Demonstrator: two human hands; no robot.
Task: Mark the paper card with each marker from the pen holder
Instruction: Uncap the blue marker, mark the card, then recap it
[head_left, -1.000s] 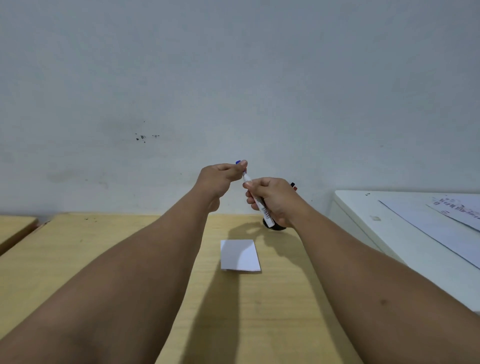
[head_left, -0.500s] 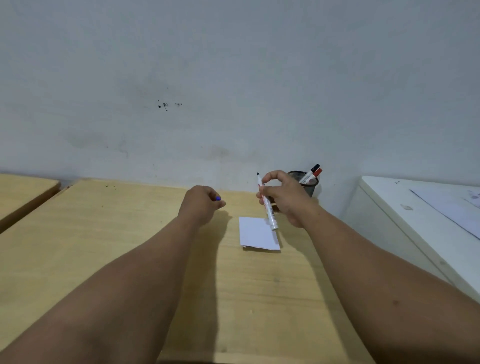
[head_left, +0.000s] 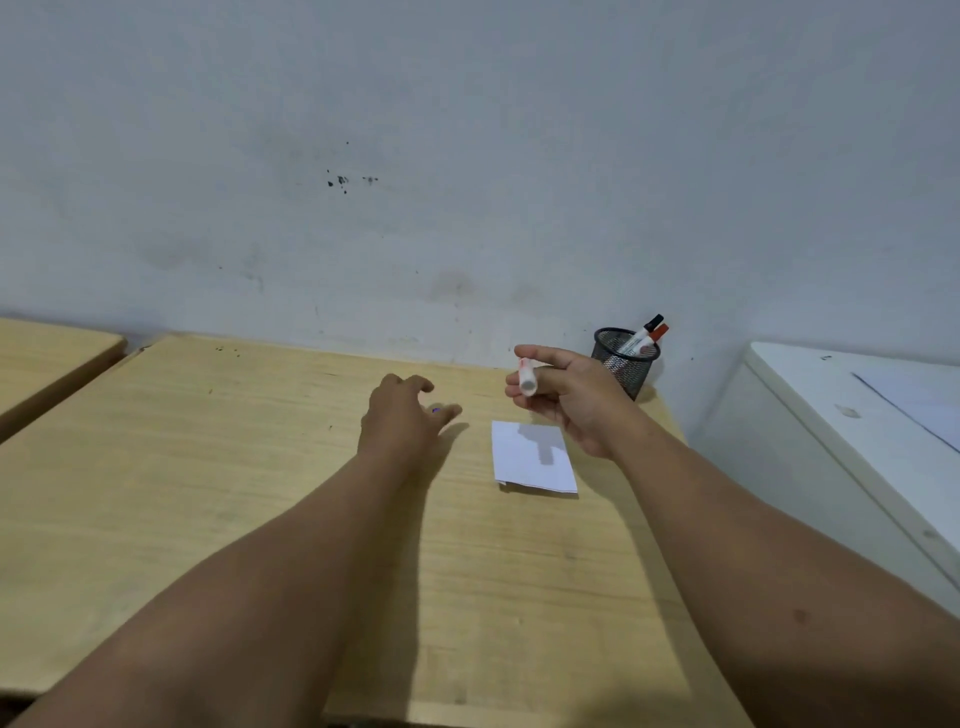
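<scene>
Marker in right hand

The marker in the right hand is motion-blurred and end-on; its tip and colour cannot be read. A small blue item at the left hand is mostly hidden by the fingers. At 2 o'clock, the pen holder hides its markers' lower bodies.
</scene>
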